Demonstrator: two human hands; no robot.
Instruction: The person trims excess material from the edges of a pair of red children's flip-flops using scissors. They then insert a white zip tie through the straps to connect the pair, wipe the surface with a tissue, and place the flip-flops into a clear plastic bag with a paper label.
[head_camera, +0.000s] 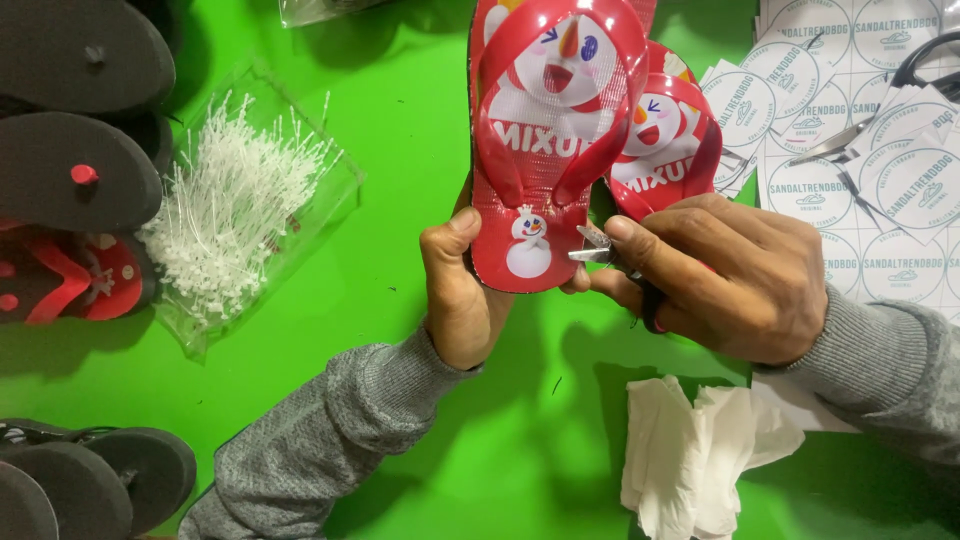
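Observation:
My left hand (462, 292) grips the heel end of a pair of small red sandals (545, 150) printed with a snowman, held upright above the green table. The second sandal (668, 140) shows behind the first, on its right. My right hand (722, 275) is closed around small scissors (598, 248). Their metal tips touch the right edge of the front sandal near the heel. Both arms wear grey knit sleeves.
A clear bag of white plastic tag pins (235, 215) lies at left. Dark sandals (75, 120) are stacked along the left edge. Sheets of round white label stickers (880, 180) and another pair of scissors (890, 100) lie at upper right. Crumpled white tissue (690, 450) rests on the green table (420, 120).

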